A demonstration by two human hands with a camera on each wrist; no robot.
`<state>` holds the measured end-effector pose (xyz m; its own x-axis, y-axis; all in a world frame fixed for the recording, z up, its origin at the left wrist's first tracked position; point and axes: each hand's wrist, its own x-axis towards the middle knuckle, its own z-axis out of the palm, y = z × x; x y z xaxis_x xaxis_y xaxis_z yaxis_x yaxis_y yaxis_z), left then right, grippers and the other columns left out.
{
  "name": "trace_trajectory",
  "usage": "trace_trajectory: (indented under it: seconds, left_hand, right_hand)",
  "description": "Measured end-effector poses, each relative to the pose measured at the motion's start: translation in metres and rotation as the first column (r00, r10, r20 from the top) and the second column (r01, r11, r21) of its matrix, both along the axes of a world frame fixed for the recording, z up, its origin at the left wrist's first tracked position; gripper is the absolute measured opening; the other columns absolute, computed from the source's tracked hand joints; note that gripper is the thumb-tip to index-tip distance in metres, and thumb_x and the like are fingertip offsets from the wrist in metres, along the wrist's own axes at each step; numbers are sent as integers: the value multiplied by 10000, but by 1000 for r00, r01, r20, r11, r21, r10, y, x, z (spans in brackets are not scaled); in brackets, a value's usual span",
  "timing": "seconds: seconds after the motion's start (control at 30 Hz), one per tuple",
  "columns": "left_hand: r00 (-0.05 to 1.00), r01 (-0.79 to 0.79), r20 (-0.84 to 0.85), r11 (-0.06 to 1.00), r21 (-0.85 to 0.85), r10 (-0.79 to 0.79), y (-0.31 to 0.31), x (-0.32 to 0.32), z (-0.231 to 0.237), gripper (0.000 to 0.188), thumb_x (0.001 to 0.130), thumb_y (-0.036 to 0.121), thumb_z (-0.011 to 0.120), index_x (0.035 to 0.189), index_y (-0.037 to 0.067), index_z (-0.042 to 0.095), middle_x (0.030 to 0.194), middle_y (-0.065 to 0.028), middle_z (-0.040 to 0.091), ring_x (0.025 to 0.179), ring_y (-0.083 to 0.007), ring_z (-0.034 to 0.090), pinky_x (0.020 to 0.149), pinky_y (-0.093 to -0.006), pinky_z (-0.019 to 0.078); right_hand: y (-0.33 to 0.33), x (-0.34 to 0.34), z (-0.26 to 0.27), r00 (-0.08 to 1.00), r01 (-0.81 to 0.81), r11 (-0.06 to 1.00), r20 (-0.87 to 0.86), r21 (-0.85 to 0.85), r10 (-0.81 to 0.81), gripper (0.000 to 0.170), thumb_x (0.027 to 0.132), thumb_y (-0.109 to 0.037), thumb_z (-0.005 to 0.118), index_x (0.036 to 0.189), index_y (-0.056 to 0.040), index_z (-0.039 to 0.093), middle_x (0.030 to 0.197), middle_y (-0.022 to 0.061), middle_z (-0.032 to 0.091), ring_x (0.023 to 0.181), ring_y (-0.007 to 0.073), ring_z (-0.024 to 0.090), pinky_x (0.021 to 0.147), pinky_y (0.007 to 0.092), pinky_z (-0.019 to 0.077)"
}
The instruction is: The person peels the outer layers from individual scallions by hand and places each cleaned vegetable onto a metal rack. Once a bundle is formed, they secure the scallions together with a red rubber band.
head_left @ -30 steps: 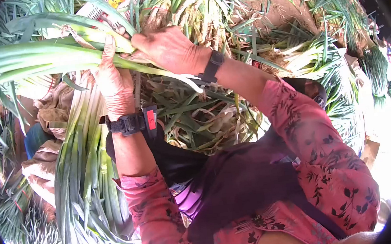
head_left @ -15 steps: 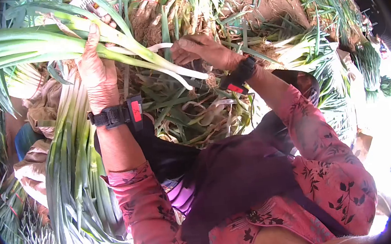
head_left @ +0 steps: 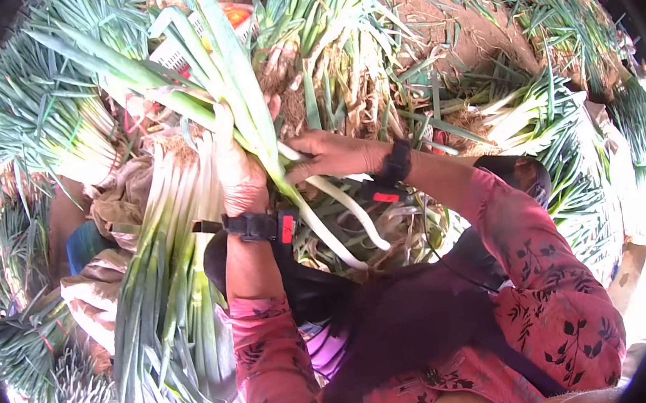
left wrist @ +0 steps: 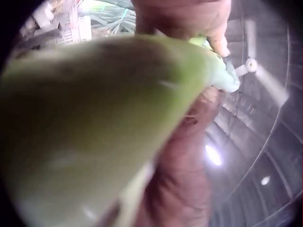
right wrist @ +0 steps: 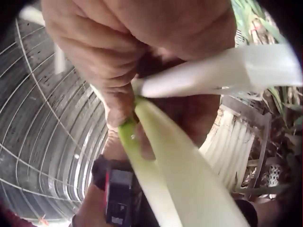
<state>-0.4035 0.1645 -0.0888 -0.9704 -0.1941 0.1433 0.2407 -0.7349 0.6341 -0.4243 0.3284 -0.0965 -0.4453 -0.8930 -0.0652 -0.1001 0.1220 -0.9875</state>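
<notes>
My left hand (head_left: 242, 177) grips several long green onions (head_left: 248, 103), its thumb lying along the stalks. Their green leaves point up and away to the left, and their white root ends (head_left: 369, 232) slant down toward the lap. From the right, my right hand (head_left: 338, 154) closes its fingers and thumb round the same stalks, just below the left hand. In the right wrist view the stalks (right wrist: 175, 165) run out from between the thumb and fingers. A large blurred stalk (left wrist: 94, 118) fills much of the left wrist view and partly hides the left hand.
A row of green onions (head_left: 166, 241) lies beside the left forearm. Tied bundles (head_left: 64, 134) stand at the far left and more (head_left: 544, 131) at the right. A white basket (head_left: 170, 58) is at the back. Loose leaf trimmings (head_left: 420, 230) cover the ground before the lap.
The held green onions have swung from lying nearly level to steeper, leaves up and roots down. The left hand moved right and down. The right hand left the stalks, then came back onto them.
</notes>
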Motion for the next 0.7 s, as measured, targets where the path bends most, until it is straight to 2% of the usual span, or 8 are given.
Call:
trace_trajectory:
  seconds: [0.1,0.17,0.2,0.23,0.43,0.5,0.63,0.7]
  left_hand:
    - [994,110,6,990,-90,-110,12,2,-4,611,901,507,546,1274,29,473,1106,-91,614,976,-232,617,922,-433,504]
    - [972,210,154,947,-244,-176,30,10,-12,554,910,461,578,1253,32,502,1045,-42,621,832,-131,604,707,-291,528]
    - [977,183,179,893,-412,-118,39,10,-17,549,912,410,588,1294,38,455,1089,-69,591,924,-171,588,708,-335,549]
    - [980,162,189,809,-565,-64,49,10,-23,558,915,359,597,1335,44,407,1133,-96,562,1016,-211,572,709,-379,571]
    - [943,-51,270,884,-464,196,1,20,-25,424,907,401,599,1165,67,559,898,-55,622,789,-159,592,731,-302,467]
    - [938,-176,173,844,-507,300,-18,7,-25,397,903,377,604,1134,60,536,969,-115,621,833,-198,590,760,-342,468]
    - [979,-73,148,924,-375,138,-48,-18,-33,493,911,361,609,1266,48,475,1154,-97,585,917,-189,569,797,-336,477]
    - [982,-52,150,932,-359,113,-39,-23,-34,563,924,378,581,1347,45,417,1251,-109,538,977,-188,558,856,-335,466]
  right_hand:
    - [15,-8,14,957,250,968,-151,-11,-249,235,933,-123,536,1124,12,553,743,93,646,600,158,656,544,285,558]
    - [27,-19,24,882,371,920,-261,-127,-392,230,905,-64,523,1108,41,541,718,159,634,609,244,668,548,340,554]
    - [35,-44,2,462,266,921,-801,-283,-380,270,840,-50,555,1085,59,517,714,237,598,669,368,641,604,424,522]
    - [50,-57,-9,477,354,934,-849,-53,-229,261,801,-63,569,1027,60,524,731,278,569,748,435,606,654,471,484]
    - [215,-75,47,332,757,624,-937,193,-112,283,866,-208,610,955,51,543,649,201,574,531,288,586,490,393,473]
    - [282,-48,90,426,859,477,-779,187,-461,257,885,-204,607,949,40,552,590,92,552,487,183,562,438,329,459]
    - [440,-10,102,54,974,207,-797,-90,-602,205,901,-182,577,904,23,573,571,37,549,437,173,530,393,300,428]
    - [561,-5,86,115,993,-18,-899,119,423,227,966,-239,479,912,-64,614,856,83,593,779,164,517,685,358,459]
